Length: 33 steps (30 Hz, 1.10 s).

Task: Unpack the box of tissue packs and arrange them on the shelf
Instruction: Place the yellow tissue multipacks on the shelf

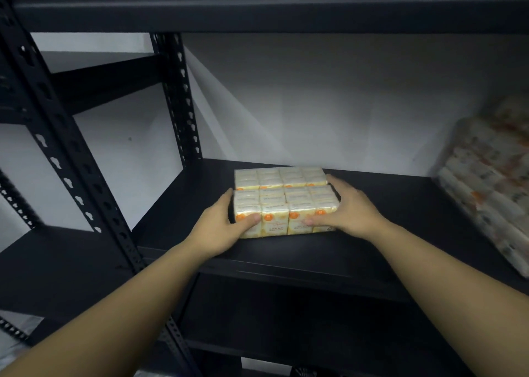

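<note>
The tissue packs (282, 215), two wrapped bundles one behind the other, sit at the centre of the frame on the black shelf (386, 233), the rear bundle near the wall. To place the front bundle well, it likely should be slid squarely back until flush with the rear one, edges aligned. The left hand (226, 227) grips the bundle's left end, thumb across its front face. The right hand (343, 210) clasps the right end likewise. More packs (492, 190) are stacked at right.
</note>
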Each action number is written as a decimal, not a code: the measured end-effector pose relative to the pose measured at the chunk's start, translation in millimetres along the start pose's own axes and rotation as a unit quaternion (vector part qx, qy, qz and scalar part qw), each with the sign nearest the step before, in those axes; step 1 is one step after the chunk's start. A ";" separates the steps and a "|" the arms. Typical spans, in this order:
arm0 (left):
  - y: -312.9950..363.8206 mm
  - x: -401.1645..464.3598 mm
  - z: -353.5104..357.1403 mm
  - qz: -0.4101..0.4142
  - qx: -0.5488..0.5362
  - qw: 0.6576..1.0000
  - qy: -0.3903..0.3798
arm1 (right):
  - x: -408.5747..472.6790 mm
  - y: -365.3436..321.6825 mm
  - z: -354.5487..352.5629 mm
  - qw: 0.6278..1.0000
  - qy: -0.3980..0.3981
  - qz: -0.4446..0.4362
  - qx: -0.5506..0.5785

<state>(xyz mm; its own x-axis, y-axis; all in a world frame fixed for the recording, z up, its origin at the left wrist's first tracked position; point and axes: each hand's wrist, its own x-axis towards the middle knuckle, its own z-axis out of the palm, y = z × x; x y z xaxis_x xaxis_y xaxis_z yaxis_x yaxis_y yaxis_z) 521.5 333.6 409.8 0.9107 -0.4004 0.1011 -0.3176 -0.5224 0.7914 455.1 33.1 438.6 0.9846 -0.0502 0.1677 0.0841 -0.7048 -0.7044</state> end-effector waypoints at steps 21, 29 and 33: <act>-21.4 125.7 -32.0 0.019 -0.104 0.990 -0.097 | 87.5 18.7 38.1 0.990 0.097 0.063 0.078; -31.7 149.2 -30.8 0.036 -0.094 0.989 -0.108 | 108.4 21.9 36.0 0.990 0.098 0.081 0.067; -31.7 145.2 -29.4 0.035 -0.092 0.990 -0.101 | 103.4 20.8 38.0 0.988 0.103 0.091 0.065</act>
<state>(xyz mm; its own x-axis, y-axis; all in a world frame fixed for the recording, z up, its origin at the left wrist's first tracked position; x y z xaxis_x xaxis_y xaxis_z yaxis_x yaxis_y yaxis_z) 671.6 314.1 417.1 0.8115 -0.5820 0.0516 -0.3073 -0.3500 0.8849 564.5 40.1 415.1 0.9344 -0.3194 0.1575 -0.0586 -0.5742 -0.8166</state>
